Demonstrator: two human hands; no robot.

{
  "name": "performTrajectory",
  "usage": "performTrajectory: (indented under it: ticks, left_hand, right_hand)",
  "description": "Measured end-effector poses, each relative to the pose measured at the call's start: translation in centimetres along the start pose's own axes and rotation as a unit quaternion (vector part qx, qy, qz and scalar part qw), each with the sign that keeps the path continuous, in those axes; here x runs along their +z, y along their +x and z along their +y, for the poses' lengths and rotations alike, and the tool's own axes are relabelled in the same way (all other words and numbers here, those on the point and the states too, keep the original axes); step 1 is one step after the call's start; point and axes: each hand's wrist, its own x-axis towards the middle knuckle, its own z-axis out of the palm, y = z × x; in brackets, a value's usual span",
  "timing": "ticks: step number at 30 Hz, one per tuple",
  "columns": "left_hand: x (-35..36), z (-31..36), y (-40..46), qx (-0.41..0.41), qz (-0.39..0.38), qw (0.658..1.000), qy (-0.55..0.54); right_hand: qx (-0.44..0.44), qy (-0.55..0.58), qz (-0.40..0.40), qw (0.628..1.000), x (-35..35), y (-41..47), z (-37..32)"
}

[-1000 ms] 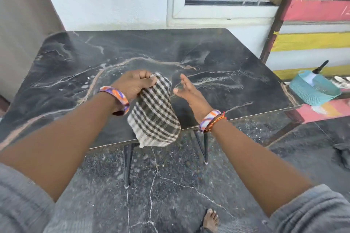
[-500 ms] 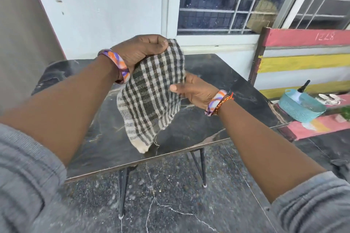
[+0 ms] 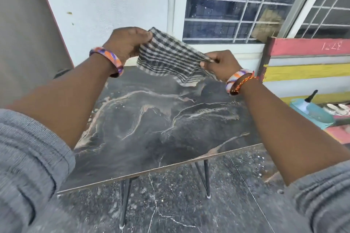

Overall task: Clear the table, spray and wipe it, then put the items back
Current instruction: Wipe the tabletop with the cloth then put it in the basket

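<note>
From the head camera, the left hand point(image 3: 127, 42) and right hand point(image 3: 221, 64) each pinch an edge of a black-and-white checked cloth point(image 3: 171, 56), stretched between them in the air above the dark marble-patterned table point(image 3: 161, 128).

Both hands raised, arms outstretched: left point(image 3: 127, 42) and right point(image 3: 222, 64), fingers curled, pinching.
</note>
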Motion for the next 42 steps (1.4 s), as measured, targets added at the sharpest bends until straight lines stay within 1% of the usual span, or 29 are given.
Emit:
performTrajectory:
  ticks: [1,2,3,4,5,6,7,9,10,12,14,15,17,20,22,23,25,26,27,29,32,33,37,42]
  left_hand:
    - [-0.2,-0.4,-0.9,-0.009,-0.059,0.998,-0.002]
    - [-0.4,-1.4,-2.1,-0.036,-0.131,0.991,0.004]
    - [-0.6,-2.6,-3.3,-0.082,-0.204,0.975,0.022]
    - [-0.7,-4.1,-4.3,-0.134,-0.26,0.955,0.054]
    - [-0.8,-5.6,-5.1,-0.179,-0.284,0.938,0.085]
    - [-0.9,-7.2,-5.7,-0.214,-0.278,0.93,0.109]
    - [-1.0,-8.8,-6.1,-0.239,-0.252,0.93,0.121]
    - [-1.5,-11.4,-6.7,-0.267,-0.158,0.937,0.158]
    - [-2.0,-12.7,-7.1,-0.267,-0.111,0.938,0.191]
    - [-2.9,-14.9,-8.1,-0.24,-0.039,0.934,0.261]
    - [-3.6,-15.8,-9.4,-0.208,-0.012,0.927,0.313]
    - [-4.0,-16.1,-10.1,-0.195,0.003,0.92,0.34]
    - [-5.8,-16.8,-11.9,-0.184,0.057,0.898,0.396]
    - [-9.4,-17.8,-14.8,-0.194,0.141,0.849,0.471]
    - [-12.5,-18.2,-16.8,-0.224,0.195,0.804,0.515]
    - [-14.1,-18.3,-17.7,-0.236,0.218,0.775,0.545]
    - [-17.5,-18.7,-19.3,-0.28,0.239,0.708,0.603]
    - [-19.0,-18.9,-20.1,-0.312,0.252,0.69,0.602]
    - [-20.1,-19.1,-20.8,-0.341,0.269,0.688,0.581]
    - [-21.3,-19.6,-22.0,-0.379,0.293,0.708,0.519]
    - [-21.7,-19.9,-22.7,-0.382,0.32,0.735,0.461]
    - [-21.4,-20.0,-22.7,-0.376,0.332,0.735,0.456]
    - [-21.0,-20.3,-22.5,-0.38,0.356,0.713,0.47]
    - [-21.4,-20.4,-22.2,-0.389,0.358,0.708,0.469]
  right_hand:
    - [0.01,-0.028,-0.018,0.999,-0.1,-0.2,0.8]
    - [0.033,-0.061,-0.043,0.997,-0.2,-0.9,1.7]
    - [0.064,-0.104,-0.079,0.989,-0.2,-1.6,3.0]
    - [0.093,-0.161,-0.121,0.975,0.1,-2.5,4.5]
    - [0.124,-0.219,-0.154,0.955,0.4,-3.4,5.9]
    - [0.158,-0.255,-0.167,0.939,0.8,-4.3,7.1]
    - [0.194,-0.263,-0.152,0.933,1.3,-5.1,7.9]
    - [0.255,-0.241,-0.108,0.93,3.0,-6.3,8.8]
    - [0.269,-0.234,-0.098,0.929,4.1,-6.8,9.0]
    - [0.277,-0.217,-0.102,0.93,6.9,-7.6,8.9]
    - [0.293,-0.177,-0.116,0.933,9.6,-8.0,9.3]
    - [0.306,-0.174,-0.117,0.929,10.7,-7.9,9.6]
    - [0.332,-0.192,-0.117,0.916,13.0,-7.9,9.8]
    - [0.35,-0.239,-0.092,0.901,15.4,-7.6,10.1]
    - [0.331,-0.292,-0.084,0.893,16.7,-7.1,10.1]
    - [0.32,-0.312,-0.084,0.891,17.3,-6.6,10.0]
    - [0.292,-0.329,-0.104,0.892,18.9,-5.7,9.3]
    - [0.271,-0.335,-0.114,0.895,19.9,-5.3,8.7]
    - [0.246,-0.34,-0.125,0.899,20.9,-4.9,8.1]
    - [0.194,-0.341,-0.147,0.908,23.0,-4.2,6.6]
    - [0.128,-0.33,-0.169,0.92,26.7,-3.2,3.8]
    - [0.114,-0.327,-0.174,0.922,27.8,-2.8,2.9]
    - [0.06,-0.316,-0.208,0.924,32.8,-2.1,-1.3]
    - [-0.08,-0.248,-0.261,0.929,38.4,-3.6,-7.8]
